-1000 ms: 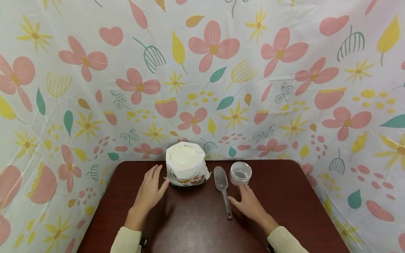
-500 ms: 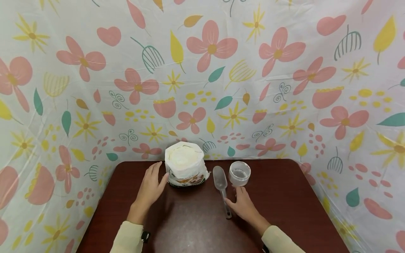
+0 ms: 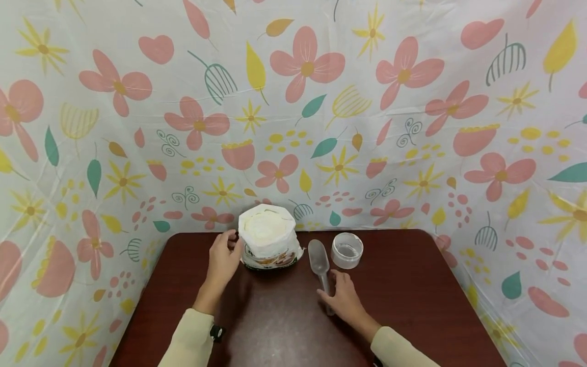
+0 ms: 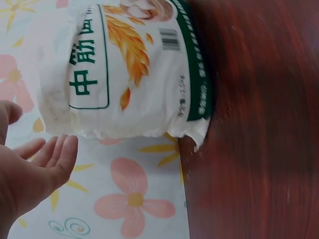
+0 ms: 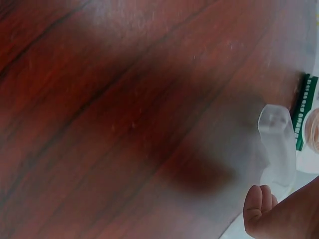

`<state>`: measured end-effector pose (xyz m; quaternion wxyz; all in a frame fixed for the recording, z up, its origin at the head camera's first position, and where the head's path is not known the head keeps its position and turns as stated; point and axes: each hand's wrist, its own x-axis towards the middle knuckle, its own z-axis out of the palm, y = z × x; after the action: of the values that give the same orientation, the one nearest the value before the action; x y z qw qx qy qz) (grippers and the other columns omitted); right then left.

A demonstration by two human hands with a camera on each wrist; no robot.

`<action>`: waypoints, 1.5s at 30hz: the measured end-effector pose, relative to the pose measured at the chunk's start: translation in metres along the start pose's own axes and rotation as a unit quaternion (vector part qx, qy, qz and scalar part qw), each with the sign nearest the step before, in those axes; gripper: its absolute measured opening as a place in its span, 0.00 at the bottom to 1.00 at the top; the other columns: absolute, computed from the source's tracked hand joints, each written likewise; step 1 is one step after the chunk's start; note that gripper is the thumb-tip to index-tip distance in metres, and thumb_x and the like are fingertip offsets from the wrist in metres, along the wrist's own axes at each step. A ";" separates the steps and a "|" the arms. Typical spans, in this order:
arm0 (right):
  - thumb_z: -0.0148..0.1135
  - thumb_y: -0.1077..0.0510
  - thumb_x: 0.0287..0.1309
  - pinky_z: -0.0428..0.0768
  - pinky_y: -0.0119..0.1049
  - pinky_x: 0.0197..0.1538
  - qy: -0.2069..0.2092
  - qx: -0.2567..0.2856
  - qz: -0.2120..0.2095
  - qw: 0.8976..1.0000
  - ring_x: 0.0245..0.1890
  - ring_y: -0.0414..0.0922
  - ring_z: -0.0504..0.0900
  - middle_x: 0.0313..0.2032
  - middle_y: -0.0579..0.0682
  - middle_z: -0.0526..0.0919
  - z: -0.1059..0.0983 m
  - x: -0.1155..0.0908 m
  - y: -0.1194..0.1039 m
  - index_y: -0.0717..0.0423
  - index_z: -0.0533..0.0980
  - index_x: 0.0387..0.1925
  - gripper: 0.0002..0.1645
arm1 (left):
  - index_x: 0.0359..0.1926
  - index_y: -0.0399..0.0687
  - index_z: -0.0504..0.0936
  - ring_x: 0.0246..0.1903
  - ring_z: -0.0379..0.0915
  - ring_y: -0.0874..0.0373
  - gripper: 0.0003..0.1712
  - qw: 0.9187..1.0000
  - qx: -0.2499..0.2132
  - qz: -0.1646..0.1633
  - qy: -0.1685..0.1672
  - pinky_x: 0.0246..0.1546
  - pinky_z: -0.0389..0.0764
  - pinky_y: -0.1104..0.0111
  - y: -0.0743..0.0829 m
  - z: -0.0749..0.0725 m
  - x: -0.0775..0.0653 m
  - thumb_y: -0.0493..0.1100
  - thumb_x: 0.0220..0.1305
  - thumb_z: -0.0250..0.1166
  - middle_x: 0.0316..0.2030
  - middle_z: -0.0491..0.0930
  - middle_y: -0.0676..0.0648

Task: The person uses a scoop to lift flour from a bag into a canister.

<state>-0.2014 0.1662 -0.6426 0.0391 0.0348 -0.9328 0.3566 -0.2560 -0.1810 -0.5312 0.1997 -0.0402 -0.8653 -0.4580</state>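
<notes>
An opened white flour bag stands near the back edge of the table, its top folded down around pale flour. The left wrist view shows wheat ears and green print on the bag. My left hand is raised at the bag's left side, fingers relaxed and holding nothing. To the right lies a clear plastic scoop, bowl toward the wall. Over its handle is my right hand, thumb and fingers apart on either side and partly covering it. In the right wrist view the fingers overlap the scoop.
A clear round bowl stands right of the scoop, just beyond the right hand. Behind the dark red-brown table hangs a flower-patterned sheet, which also runs along both sides.
My right hand has moved left from beside the bowl to over the scoop's handle. My left hand has come slightly closer to the flour bag, its fingers more bent.
</notes>
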 end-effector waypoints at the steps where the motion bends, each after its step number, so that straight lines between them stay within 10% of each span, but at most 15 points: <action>1: 0.75 0.44 0.58 0.82 0.51 0.54 0.001 -0.001 0.002 1.000 0.53 0.55 0.77 0.53 0.62 0.75 0.001 0.000 0.000 0.68 0.67 0.68 0.47 | 0.61 0.34 0.79 0.44 0.81 0.48 0.23 1.000 -0.006 -0.011 0.006 0.40 0.87 0.59 0.001 0.001 0.002 0.44 0.74 0.63 0.48 0.80 0.38; 17: 0.78 0.48 0.55 0.82 0.51 0.51 0.015 0.008 0.011 1.000 0.48 0.54 0.77 0.51 0.63 0.75 0.011 -0.003 -0.002 0.71 0.67 0.67 0.48 | 0.64 0.39 0.77 0.39 0.82 0.44 0.24 0.968 -0.161 -0.190 -0.026 0.30 0.89 0.70 0.007 0.006 0.024 0.49 0.76 0.61 0.44 0.77 0.41; 24: 0.79 0.50 0.54 0.82 0.52 0.51 0.027 0.005 0.015 1.000 0.49 0.55 0.77 0.52 0.64 0.75 0.020 -0.003 -0.001 0.70 0.67 0.67 0.48 | 0.64 0.37 0.75 0.35 0.83 0.50 0.23 0.942 -0.233 -0.240 -0.024 0.43 0.93 0.51 0.011 0.009 0.032 0.45 0.76 0.62 0.44 0.75 0.42; 45: 0.78 0.52 0.55 0.80 0.51 0.45 0.049 -0.017 0.029 0.998 0.46 0.54 0.77 0.46 0.60 0.77 0.031 -0.003 -0.005 0.69 0.69 0.65 0.43 | 0.57 0.31 0.76 0.24 0.78 0.60 0.17 0.935 -0.244 -0.258 -0.008 0.28 0.90 0.69 0.009 0.014 0.041 0.37 0.73 0.63 0.37 0.75 0.44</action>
<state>-0.1999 0.1416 -0.6622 0.0748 -0.0108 -0.9362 0.3432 -0.2960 -0.1689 -0.5155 0.0519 0.1337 -0.7088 -0.6907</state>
